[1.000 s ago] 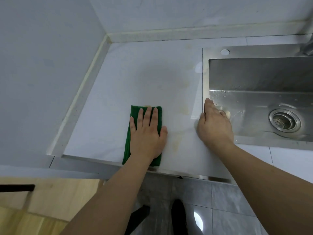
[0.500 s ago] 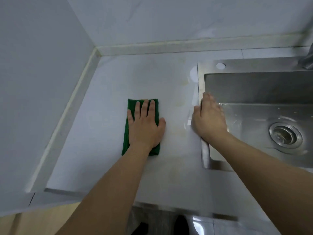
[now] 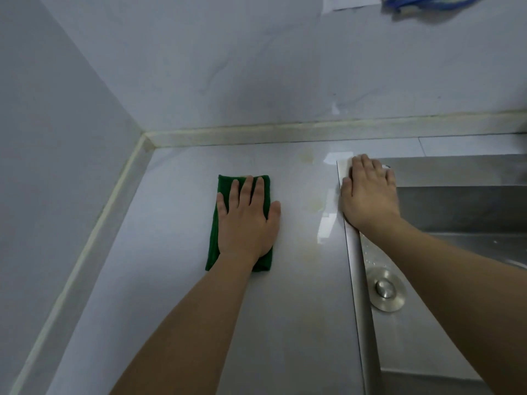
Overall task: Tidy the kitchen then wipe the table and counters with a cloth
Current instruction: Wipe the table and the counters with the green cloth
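- one folded dark green rectangular cloth (image 3: 241, 223) lies flat on the pale grey glossy tabletop (image 3: 171, 280), well left of the sink and short of the back corner.
- it looks soft, thin and light; likely to slide easily on the slick surface, so flat palm pressure over its middle suits it better than a pinch at an edge.
- the left hand (image 3: 247, 220) presses on it, fingers straight and spread, curled round nothing.
- the right hand (image 3: 368, 192), also flat and open, rests on the rear left corner of the one stainless steel sink (image 3: 456, 172).
- faint yellowish stains (image 3: 315, 205), two or three, sit between the hands.
- one round metal drain stopper (image 3: 385, 289) lies nearer, and one blue cloth (image 3: 427, 2) hangs high on the wall.
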The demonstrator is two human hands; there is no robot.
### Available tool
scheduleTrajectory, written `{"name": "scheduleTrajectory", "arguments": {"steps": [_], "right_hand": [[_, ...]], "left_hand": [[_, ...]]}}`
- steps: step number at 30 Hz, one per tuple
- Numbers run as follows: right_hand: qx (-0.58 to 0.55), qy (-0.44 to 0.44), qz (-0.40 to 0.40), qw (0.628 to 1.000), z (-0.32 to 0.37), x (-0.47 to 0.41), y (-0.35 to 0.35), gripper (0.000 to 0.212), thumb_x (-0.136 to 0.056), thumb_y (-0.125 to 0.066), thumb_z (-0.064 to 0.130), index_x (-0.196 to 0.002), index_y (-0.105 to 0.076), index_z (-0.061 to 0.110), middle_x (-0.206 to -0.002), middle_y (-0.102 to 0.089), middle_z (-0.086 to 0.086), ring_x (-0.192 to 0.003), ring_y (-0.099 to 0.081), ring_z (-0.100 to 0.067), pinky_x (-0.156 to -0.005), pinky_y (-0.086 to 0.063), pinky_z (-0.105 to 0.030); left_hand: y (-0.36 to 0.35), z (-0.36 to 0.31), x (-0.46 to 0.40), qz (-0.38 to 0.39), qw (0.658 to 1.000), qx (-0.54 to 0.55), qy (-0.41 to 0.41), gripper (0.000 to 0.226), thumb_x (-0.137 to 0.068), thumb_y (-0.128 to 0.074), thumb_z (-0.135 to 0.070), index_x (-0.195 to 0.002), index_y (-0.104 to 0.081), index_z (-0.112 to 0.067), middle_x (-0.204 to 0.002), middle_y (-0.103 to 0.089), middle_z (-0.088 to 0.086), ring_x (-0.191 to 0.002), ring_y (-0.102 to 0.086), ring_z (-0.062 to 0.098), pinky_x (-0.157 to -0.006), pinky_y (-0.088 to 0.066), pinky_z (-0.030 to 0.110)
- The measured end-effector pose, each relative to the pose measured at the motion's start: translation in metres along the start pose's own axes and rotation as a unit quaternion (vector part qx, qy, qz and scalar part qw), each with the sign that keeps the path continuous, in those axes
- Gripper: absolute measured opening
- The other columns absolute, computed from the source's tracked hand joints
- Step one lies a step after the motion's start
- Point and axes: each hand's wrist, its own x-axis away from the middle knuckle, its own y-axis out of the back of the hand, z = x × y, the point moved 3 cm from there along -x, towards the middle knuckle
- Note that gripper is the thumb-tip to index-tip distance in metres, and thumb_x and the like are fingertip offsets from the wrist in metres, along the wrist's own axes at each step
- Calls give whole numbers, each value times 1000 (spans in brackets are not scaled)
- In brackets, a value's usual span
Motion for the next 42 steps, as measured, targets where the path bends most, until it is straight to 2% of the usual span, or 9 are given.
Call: {"name": "scheduleTrajectory", "arguments": {"steps": [2,5,8,13,21,28,31,37,42], "right_hand": [[10,-4,2,1000,-4,-17,-1,57,-101,-24,31,-152,-15,8,-160,-14,-10,-147,-7,-26,-120,-2,-43],[12,2,-22,1000,-8,-30,-3,53,-101,-26,28,-150,-25,8,-158,-20,-11,-147,-12,-26,-120,-5,-43],[13,8,-47,999,-10,-30,-7,56,-97,-19,30,-148,-31,8,-157,-25,-10,-146,-17,-25,-119,-8,-42],[34,7,-23,999,-11,-35,-11,65,-93,-10,35,-152,-20,11,-160,-16,-8,-148,-9,-22,-120,-4,-42],[54,-4,10,998,-11,-37,-13,68,-90,-4,37,-154,-6,13,-162,-2,-3,-149,1,-19,-120,2,-41],[70,-7,36,997,-10,-39,-8,65,-94,-5,36,-154,-1,13,-162,3,-3,-148,5,-20,-120,5,-41],[69,-7,45,997,-9,-39,-7,60,-100,-13,34,-154,0,12,-162,5,-4,-148,7,-21,-120,5,-43],[70,3,53,996,-9,-35,-7,60,-100,-14,33,-154,-1,11,-162,4,-6,-148,5,-23,-120,4,-44],[63,7,91,994,-10,-34,-5,61,-101,-13,36,-153,4,10,-161,10,-8,-148,11,-24,-119,9,-44]], "left_hand": [[0,-1,-22,1,1000,1,0,66,-98,-14,-54,-155,-1,-24,-163,-2,-1,-149,4,19,-119,7,47],[1,-3,-57,0,1000,3,-5,66,-98,-15,-54,-155,-2,-24,-163,-3,0,-149,3,20,-119,7,48],[4,-3,-94,3,1000,3,-3,67,-98,-15,-56,-155,-4,-23,-163,-5,1,-149,1,21,-119,7,48],[3,-5,-110,-1,1000,4,-2,68,-97,-17,-57,-155,-8,-22,-162,-8,3,-148,0,22,-119,5,50],[2,-35,-97,12,1000,21,-5,69,-97,-9,-59,-156,-5,-22,-163,-4,1,-149,5,24,-117,12,48],[-1,-37,-99,16,1000,24,-11,67,-98,-8,-56,-155,-5,-22,-163,-4,1,-149,3,24,-118,9,50],[1,-37,-76,13,999,31,-32,68,-95,-5,-54,-155,-7,-23,-163,-6,1,-149,0,23,-119,7,48],[-2,-29,11,-3,999,35,-34,67,-94,-3,-53,-155,-11,-25,-162,-9,-1,-149,-4,22,-120,7,45],[-2,-25,21,-2,999,33,-30,65,-96,-11,-54,-154,-14,-27,-162,-13,-1,-148,-5,22,-120,4,48]]}}
